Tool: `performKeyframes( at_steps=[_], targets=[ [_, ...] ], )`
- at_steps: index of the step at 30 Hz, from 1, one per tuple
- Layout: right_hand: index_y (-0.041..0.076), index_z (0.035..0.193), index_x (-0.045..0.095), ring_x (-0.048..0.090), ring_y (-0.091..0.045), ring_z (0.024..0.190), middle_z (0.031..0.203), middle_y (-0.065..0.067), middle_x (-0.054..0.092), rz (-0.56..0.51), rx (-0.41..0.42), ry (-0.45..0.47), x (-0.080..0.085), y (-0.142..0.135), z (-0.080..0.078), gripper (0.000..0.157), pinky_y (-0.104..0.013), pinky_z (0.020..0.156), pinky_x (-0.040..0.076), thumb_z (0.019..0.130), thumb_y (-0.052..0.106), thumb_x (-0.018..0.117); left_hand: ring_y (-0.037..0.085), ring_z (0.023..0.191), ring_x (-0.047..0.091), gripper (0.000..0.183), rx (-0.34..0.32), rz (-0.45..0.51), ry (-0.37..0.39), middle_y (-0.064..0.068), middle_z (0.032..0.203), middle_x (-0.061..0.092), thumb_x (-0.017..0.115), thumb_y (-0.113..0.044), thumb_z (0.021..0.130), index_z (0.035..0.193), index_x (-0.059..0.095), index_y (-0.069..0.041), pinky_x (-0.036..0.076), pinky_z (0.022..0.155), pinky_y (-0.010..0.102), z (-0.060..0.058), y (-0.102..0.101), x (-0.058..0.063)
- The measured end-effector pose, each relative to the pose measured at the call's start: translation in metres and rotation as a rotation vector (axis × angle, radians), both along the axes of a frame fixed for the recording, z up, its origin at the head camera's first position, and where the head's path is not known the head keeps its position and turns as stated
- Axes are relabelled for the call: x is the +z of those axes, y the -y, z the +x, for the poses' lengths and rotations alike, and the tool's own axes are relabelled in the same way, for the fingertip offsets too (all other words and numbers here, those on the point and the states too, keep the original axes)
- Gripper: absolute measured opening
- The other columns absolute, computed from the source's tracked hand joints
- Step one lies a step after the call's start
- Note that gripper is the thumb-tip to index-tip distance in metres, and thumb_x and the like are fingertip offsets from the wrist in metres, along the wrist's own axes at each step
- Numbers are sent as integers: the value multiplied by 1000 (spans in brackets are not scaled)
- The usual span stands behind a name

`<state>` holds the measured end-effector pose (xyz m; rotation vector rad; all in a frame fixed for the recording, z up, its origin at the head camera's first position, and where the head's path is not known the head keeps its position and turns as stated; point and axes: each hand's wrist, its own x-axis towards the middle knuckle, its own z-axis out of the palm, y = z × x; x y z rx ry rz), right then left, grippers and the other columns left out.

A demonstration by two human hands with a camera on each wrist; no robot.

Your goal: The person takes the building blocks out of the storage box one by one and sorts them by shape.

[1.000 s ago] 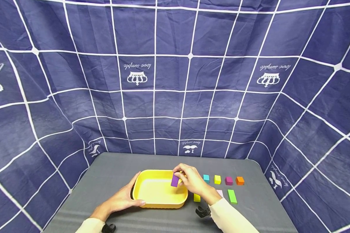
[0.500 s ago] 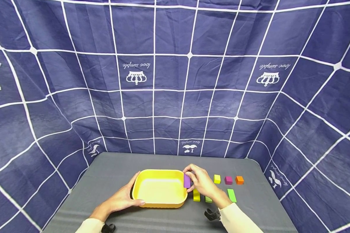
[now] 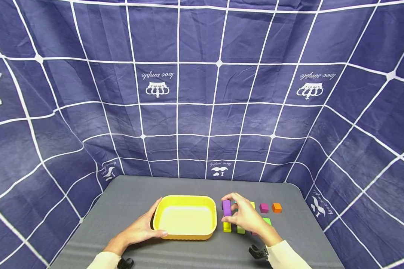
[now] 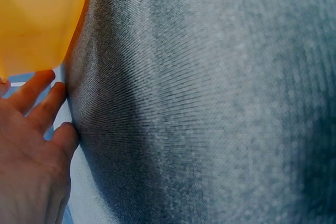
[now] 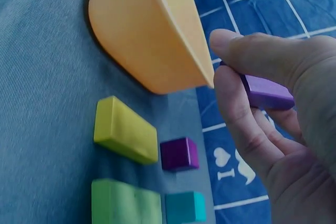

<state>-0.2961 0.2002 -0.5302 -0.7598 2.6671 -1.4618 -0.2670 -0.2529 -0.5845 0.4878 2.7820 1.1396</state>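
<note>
My right hand (image 3: pixel 244 216) pinches a purple rectangular block (image 3: pixel 226 208) between thumb and fingers. In the head view the block is just right of a yellow tray (image 3: pixel 185 237), overlapping the far end of a yellow block (image 3: pixel 227 228). The right wrist view has the held block partly behind the thumb; beneath lie the yellow block (image 5: pixel 123 129), a dark purple cube (image 5: pixel 176 156), a light green block (image 5: pixel 126 203) and a teal cube (image 5: pixel 185 207). My left hand (image 3: pixel 139 228) holds the tray's left end, thumb at the front rim, fingers along the far-left side.
Farther right on the grey cloth sit a magenta cube (image 3: pixel 264 208), an orange cube (image 3: pixel 277 208) and a bright green block (image 3: pixel 267 221), partly hidden by my hand. A blue gridded curtain (image 3: pixel 195 123) encloses the table at the back and sides.
My right hand has carried the purple block rightward from over the tray, past its right rim, to above the blocks beside it. My left hand stays on the tray.
</note>
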Motion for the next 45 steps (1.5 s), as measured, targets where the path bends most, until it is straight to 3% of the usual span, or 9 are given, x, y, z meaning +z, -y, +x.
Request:
performKeyframes(
  at_steps=[8, 20, 25, 35, 39, 45],
  targets=[
    [11, 140, 73, 71, -3, 79, 124, -7, 70, 89, -65, -16, -1, -23, 7, 66, -25, 70, 66, 84, 8, 106, 35, 153, 61, 141, -9, 2, -9, 23, 178, 53, 103, -49, 86, 189, 12, -16, 52, 127, 47, -1, 1, -2],
    [15, 136, 79, 73, -5, 92, 130, -8, 72, 61, -98, -142, -7, -60, 13, 60, -25, 71, 69, 83, 11, 107, 39, 157, 58, 140, 2, 0, -1, 24, 181, 50, 101, -51, 87, 189, 11, -19, 51, 129, 57, -2, 4, -9],
    [12, 133, 80, 68, -2, 94, 121, -2, 74, 86, -118, -230, -12, -80, 14, 61, -25, 69, 66, 80, 12, 109, 38, 157, 58, 140, -1, 13, 2, 23, 181, 50, 101, -51, 87, 189, 10, -23, 51, 129, 56, -2, 2, -9],
    [12, 127, 84, 65, -10, 84, 114, 0, 73, 105, -133, -422, -19, -120, 13, 60, -24, 66, 59, 73, 11, 112, 36, 157, 58, 140, 3, 23, -8, 22, 182, 49, 102, -50, 86, 189, 12, -21, 51, 129, 48, -1, 0, -8],
    [13, 127, 84, 65, -14, 79, 110, 2, 71, 136, -152, -433, -23, -135, 14, 61, -22, 66, 56, 72, 12, 112, 36, 157, 58, 141, 5, 26, -5, 22, 182, 49, 103, -49, 86, 189, 12, -20, 50, 129, 46, -1, 1, -8],
    [8, 129, 84, 66, -9, 86, 112, 1, 72, 155, -174, -424, -29, -153, 15, 64, -24, 67, 58, 71, 11, 112, 36, 156, 58, 141, 0, 24, -11, 21, 182, 50, 103, -50, 86, 189, 12, -20, 51, 128, 46, -2, 2, -6]
  ],
)
